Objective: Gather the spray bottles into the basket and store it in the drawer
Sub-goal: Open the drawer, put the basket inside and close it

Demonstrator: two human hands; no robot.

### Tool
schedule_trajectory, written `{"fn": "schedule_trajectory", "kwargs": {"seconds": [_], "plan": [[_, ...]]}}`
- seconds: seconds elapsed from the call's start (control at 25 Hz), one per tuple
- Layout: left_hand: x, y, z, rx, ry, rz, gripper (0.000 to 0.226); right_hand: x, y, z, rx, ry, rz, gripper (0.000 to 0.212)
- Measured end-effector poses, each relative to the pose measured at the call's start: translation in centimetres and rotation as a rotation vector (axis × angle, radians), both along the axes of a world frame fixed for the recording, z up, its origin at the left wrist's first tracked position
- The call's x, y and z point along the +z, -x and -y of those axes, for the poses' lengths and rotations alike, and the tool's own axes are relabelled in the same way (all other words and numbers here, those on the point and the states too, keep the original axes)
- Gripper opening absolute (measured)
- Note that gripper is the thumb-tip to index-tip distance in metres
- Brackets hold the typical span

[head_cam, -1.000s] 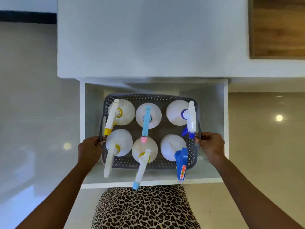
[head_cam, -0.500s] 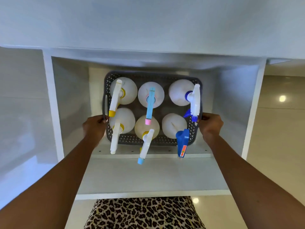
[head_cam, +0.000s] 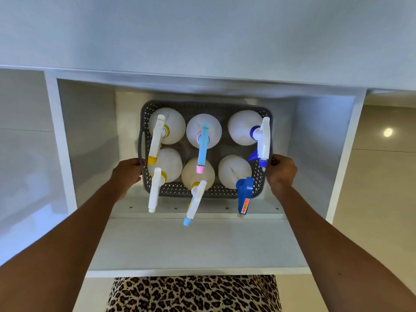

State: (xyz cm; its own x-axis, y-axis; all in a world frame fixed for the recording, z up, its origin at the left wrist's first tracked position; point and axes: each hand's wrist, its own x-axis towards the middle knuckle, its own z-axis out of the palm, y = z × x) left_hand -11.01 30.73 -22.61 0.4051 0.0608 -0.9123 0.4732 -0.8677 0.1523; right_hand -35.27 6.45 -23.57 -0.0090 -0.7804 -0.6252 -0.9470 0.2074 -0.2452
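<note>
**Basket deep in the drawer, both grips on its handles**

The basket (head_cam: pixel 175 192) sits far back in the open drawer (head_cam: pixel 198 244), under the edge of the tabletop (head_cam: pixel 202 30). A second ago it lay close to the drawer's front lip. Now a broad strip of bare drawer floor separates it from that lip, and both arms reach out further. Against the frame half a second ago it has hardly shifted.

The left grip (head_cam: pixel 127 174) is curled round the handle on the basket's left side, as before. The right grip (head_cam: pixel 281 174) is curled round the handle on the right side, just beside a blue-tipped nozzle. I cannot tell whether the basket rests on the drawer floor or hangs in the grips.

Six bottles (head_cam: pixel 203 131) stand upright in the basket in two rows of three, in the same order as earlier. The three front spray heads jut out over the basket's near wall: one white, one with a light blue tip, one solid blue with a red label.

A leopard-print garment (head_cam: pixel 193 293) shows below the drawer's front edge. Glossy floor (head_cam: pixel 382 199) lies to the right.
</note>
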Motion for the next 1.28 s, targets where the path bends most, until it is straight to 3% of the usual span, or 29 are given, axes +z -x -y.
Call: {"fn": "schedule_trajectory", "kwargs": {"seconds": [0.08,0.2,0.28,0.52,0.72,0.96,1.12,1.28], "plan": [[0.7,0.1,-0.1,-0.051,0.051,-0.059,0.032,0.6,-0.3,-0.1,0.027,-0.044,0.017,0.018],[1.7,0.5,-0.3,-0.094,0.090,-0.052,0.040,1.8,-1.1,-0.4,-0.021,-0.080,0.074,0.057],[2.4,1.2,-0.7,-0.081,0.068,-0.016,0.042,2.8,-1.5,-0.8,-0.014,-0.069,0.104,0.066],[5.4,4.9,-3.9,-0.059,0.027,0.145,0.039,7.0,-0.9,-3.4,-0.062,0.018,0.207,0.062],[10.5,10.1,-5.3,-0.335,0.112,0.377,0.036,10.6,2.1,-8.2,0.056,0.120,0.347,0.054],[14.0,16.4,-7.5,-0.620,0.266,0.540,0.031,13.7,6.7,-17.2,0.456,0.344,0.380,0.048],[14.1,19.3,-8.7,-0.808,0.319,0.700,0.042,14.3,8.3,-21.8,0.748,0.305,0.271,0.062],[13.6,21.0,-10.9,-0.996,0.287,0.653,0.061,14.0,9.2,-24.1,0.925,0.201,0.155,0.070]]}}
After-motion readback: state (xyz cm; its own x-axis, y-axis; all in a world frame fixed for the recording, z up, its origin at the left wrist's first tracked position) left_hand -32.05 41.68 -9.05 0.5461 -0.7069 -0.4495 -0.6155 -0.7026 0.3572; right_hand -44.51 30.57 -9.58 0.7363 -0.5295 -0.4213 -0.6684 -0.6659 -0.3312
